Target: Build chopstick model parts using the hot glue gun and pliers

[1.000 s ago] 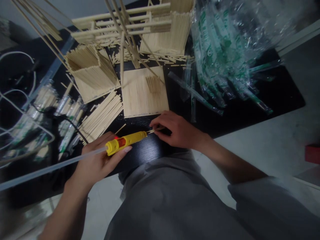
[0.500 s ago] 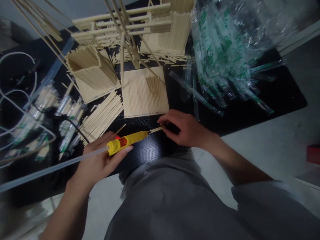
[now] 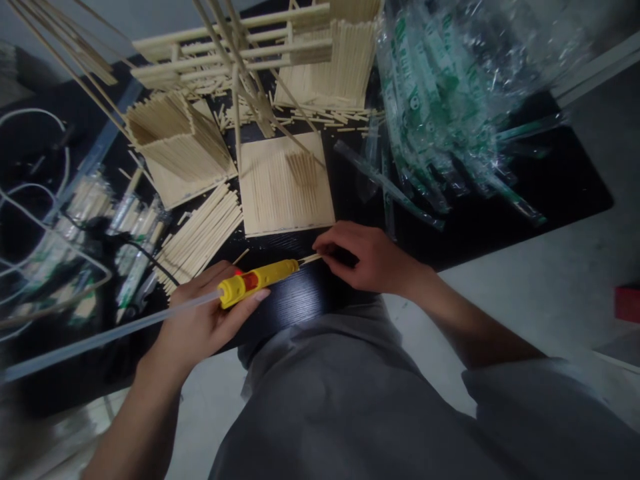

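Glue gun [image 3: 257, 281], yellow, lies in left hand [image 3: 205, 320], fingers wrapped round body, clear glue stick [image 3: 110, 337] trailing out rear. Nozzle meets thin wooden stick [image 3: 310, 259], pinched in right hand [image 3: 367, 259] fingertips over black mat [image 3: 500, 220]. Flat stick panel [image 3: 285, 187] just beyond. Loose stick pile [image 3: 200, 233] left; plastic wrappers [image 3: 440, 100] right.

Dim overhead light, glare on plastic wrappers [image 3: 450, 87], blurred, warped edges
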`<state>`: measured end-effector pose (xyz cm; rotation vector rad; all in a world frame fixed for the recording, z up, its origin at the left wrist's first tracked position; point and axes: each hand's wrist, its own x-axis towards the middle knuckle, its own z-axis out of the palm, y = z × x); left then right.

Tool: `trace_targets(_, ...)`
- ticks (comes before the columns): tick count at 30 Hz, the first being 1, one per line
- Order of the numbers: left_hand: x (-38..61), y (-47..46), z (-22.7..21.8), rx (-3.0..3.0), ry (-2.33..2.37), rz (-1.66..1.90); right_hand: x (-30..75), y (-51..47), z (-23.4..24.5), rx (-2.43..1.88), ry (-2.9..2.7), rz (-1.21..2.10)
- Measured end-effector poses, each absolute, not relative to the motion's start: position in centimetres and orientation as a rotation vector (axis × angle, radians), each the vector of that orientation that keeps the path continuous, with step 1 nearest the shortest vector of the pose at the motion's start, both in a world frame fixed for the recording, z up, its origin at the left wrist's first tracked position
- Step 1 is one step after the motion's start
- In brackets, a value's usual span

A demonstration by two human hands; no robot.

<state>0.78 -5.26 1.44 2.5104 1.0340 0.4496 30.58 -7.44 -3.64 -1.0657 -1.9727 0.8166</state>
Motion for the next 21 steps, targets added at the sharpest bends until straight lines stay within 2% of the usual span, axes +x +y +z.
trace_targets(21,1.53,-5.34,1.83,2.528,1.022,0.447,30.60,-7.35,-3.59,-1.063,-1.962,0.835)
